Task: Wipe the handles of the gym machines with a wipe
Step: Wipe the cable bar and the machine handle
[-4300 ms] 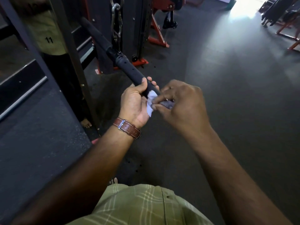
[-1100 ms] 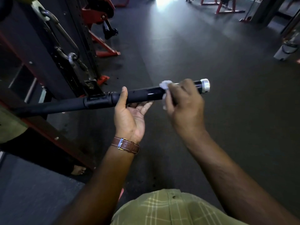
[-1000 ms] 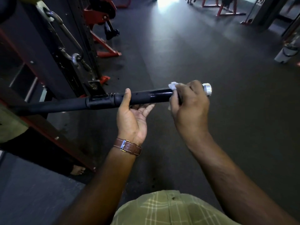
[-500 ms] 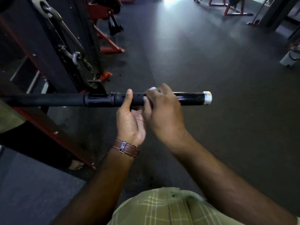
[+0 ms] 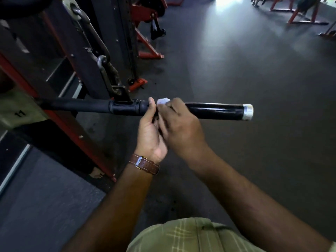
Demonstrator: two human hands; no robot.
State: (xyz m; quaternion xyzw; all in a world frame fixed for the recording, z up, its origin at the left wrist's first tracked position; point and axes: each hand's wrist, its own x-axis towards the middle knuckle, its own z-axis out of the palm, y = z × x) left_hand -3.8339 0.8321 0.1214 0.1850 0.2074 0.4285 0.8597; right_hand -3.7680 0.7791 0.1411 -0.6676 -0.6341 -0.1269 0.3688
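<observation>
The floor (image 5: 254, 124) is dark rubber matting with a pale glare of daylight at the top of the view, and a greyer, rougher mat (image 5: 45, 206) lies at lower left. A black and red machine frame (image 5: 76, 51) stands at upper left, with a metal hook and link (image 5: 107, 73) running down to a bracket on a long black bar (image 5: 76, 106) that lies level across the view. More red frames (image 5: 300, 13) stand at the far top right, cut off by the edge. The bar's glossy black handle (image 5: 214, 110) ends in a silver cap (image 5: 248, 112) on the right. The left hand (image 5: 150, 131) holds the bar from below just right of the bracket, thumb up over the front; its fingers are hidden behind the bar and the other hand. It wears a brown leather watch strap (image 5: 144, 164). The right hand (image 5: 180, 128) is curled over the inner end of the handle, touching the left hand, and presses a white wipe (image 5: 162, 101) against it; only a small crumpled bit of the wipe shows above the knuckles, and this hand is a little blurred. At left, a reflection shows a pale shirt marked 11 (image 5: 19, 113) and a bare foot (image 5: 96, 174). A green checked shirt (image 5: 185, 235) fills the bottom edge.
</observation>
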